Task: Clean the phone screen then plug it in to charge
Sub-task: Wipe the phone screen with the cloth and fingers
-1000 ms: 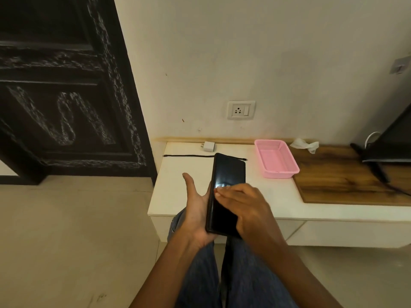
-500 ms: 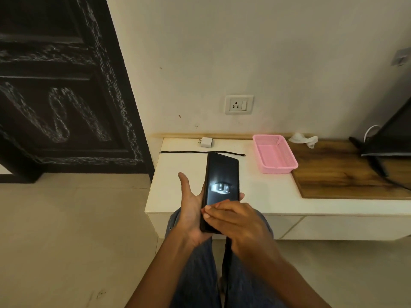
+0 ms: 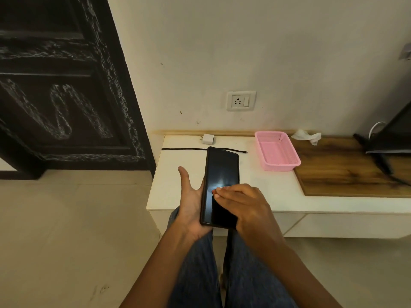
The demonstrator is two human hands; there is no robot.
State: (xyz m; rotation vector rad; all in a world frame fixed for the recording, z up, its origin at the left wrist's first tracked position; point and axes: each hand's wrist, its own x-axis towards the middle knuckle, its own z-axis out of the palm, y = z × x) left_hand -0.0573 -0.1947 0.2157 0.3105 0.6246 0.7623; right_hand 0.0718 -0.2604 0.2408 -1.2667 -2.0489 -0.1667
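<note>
A black phone (image 3: 222, 170) is held upright over the white low cabinet (image 3: 171, 187), its dark screen facing me. My left hand (image 3: 191, 201) cradles it from behind and below, thumb sticking out to the left. My right hand (image 3: 242, 203) lies over the lower half of the screen with its fingertips pressed flat on the glass; a pale patch shows at the fingertips and I cannot tell what it is. A white charger adapter (image 3: 208, 138) and a black cable (image 3: 184, 149) lie on the cabinet behind the phone. A wall socket (image 3: 241, 100) sits above them.
A pink plastic basket (image 3: 277, 152) stands to the right of the cable. A crumpled white tissue (image 3: 307, 136) lies on the wooden board (image 3: 344, 172) beyond it. A dark screen on a stand (image 3: 395, 134) fills the far right. A dark carved door (image 3: 66, 85) is at the left.
My right hand's fingertips have slid along the screen, down and then back up towards its middle. The phone has tilted slightly in my left hand. The view has shifted a little.
</note>
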